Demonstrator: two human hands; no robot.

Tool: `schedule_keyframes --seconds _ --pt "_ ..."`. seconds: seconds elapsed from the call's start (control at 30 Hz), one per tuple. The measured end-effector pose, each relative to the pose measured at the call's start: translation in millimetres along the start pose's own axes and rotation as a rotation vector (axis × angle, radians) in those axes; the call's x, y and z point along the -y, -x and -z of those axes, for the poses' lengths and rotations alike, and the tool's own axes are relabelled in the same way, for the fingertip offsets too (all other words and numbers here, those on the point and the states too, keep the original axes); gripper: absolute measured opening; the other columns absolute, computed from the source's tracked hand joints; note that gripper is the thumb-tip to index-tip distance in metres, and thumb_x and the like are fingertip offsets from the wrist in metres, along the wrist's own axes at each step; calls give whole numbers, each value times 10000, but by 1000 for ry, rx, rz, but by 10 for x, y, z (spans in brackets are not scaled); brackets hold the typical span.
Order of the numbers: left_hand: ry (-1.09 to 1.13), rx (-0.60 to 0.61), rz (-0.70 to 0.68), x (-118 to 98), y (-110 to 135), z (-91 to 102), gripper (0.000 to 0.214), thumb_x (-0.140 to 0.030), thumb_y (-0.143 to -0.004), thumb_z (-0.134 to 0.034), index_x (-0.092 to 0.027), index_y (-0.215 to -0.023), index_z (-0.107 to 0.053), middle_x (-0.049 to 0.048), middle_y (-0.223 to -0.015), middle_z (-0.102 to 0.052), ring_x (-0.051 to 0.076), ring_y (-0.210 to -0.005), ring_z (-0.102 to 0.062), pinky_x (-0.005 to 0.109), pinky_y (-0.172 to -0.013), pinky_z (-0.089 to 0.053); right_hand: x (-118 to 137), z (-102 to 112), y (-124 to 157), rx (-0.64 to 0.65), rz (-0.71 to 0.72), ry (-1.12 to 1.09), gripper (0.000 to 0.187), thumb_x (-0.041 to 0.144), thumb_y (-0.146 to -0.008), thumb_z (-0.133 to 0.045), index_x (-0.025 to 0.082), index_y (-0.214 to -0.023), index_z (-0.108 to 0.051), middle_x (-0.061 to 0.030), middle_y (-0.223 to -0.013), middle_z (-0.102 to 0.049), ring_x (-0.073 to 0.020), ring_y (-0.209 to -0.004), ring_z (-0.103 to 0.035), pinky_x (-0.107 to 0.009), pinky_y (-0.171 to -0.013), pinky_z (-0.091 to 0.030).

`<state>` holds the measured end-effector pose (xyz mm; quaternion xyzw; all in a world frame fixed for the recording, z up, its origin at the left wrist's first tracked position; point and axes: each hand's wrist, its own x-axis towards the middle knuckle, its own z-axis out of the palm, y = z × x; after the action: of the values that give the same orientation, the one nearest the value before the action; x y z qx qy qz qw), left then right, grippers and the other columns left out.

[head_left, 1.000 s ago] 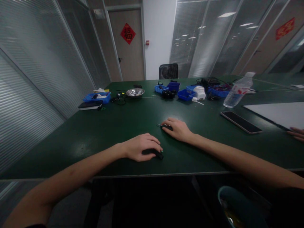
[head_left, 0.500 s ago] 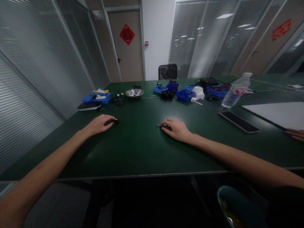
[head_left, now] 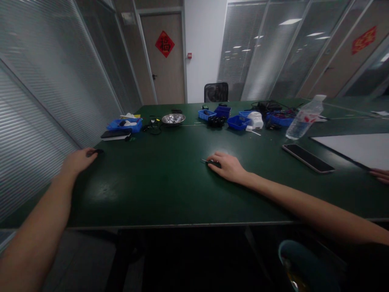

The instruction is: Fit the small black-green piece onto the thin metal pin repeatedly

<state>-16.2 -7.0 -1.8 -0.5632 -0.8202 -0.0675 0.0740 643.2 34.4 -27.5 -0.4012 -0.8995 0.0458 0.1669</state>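
Observation:
My left hand [head_left: 76, 161] is at the table's left side, its fingers closed on a small black object [head_left: 98, 151] whose kind I cannot make out. My right hand [head_left: 228, 166] rests on the green tabletop [head_left: 164, 182] near the middle. Its fingers wrap a small tool with a black handle and thin metal shaft [head_left: 214, 164], which looks like a screwdriver; the shaft points left. Beyond my left hand lies a black flat item [head_left: 116, 134] on something white.
Blue trays [head_left: 238, 122] with small parts, a metal bowl [head_left: 173, 119] and cables [head_left: 152, 126] stand farther back. Toward the right are a water bottle [head_left: 305, 117], a phone [head_left: 308, 158] and a white board [head_left: 355, 148], with another person's fingers [head_left: 379, 175] at its edge. Below is a bin [head_left: 284, 247].
My left hand has slid left across the table, carrying the black object toward the table's left edge. My right hand stays in place with its tool. The view has shifted slightly.

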Motion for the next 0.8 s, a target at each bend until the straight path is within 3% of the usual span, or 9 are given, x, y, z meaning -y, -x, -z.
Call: schedule_keyframes --seconds 0.3,0.47,0.7,0.8 --pt "-9 4 48 -210 64 90 642 -587 -987 -597 -71 -1337 -749 45 -782 -732 204 -681 -543 214 -667 -343 -14 -19 -2 -10 6 -3 319 428 -1089 -561 247 -1307 -708 -88 -1183 -720 -235 -963 -686 -341 -748 -498" --pt "44 21 58 -299 72 69 593 -547 -1028 -561 -44 -1261 -770 71 -816 -676 241 -799 -556 252 -763 -389 -18 -18 -2 -3 13 -11 315 429 -1090 -562 251 -1309 -700 -86 -1190 -718 -229 -961 -683 -336 -745 -493" --pt "-46 11 -57 -68 -65 -84 574 -475 -1000 -581 -6 -1261 -784 148 -1014 -740 262 -896 -602 261 -752 -396 -25 -13 -2 0 21 -15 322 421 -1089 -562 235 -1312 -702 -88 -1181 -712 -229 -951 -676 -337 -741 -488" --pt "-38 15 -34 58 -171 -189 577 -474 -978 -605 -27 -1300 -776 160 -1095 -764 275 -941 -634 270 -763 -432 -20 -12 -5 8 13 -7 320 422 -1089 -566 240 -1314 -702 -85 -1183 -712 -227 -952 -677 -329 -738 -484"
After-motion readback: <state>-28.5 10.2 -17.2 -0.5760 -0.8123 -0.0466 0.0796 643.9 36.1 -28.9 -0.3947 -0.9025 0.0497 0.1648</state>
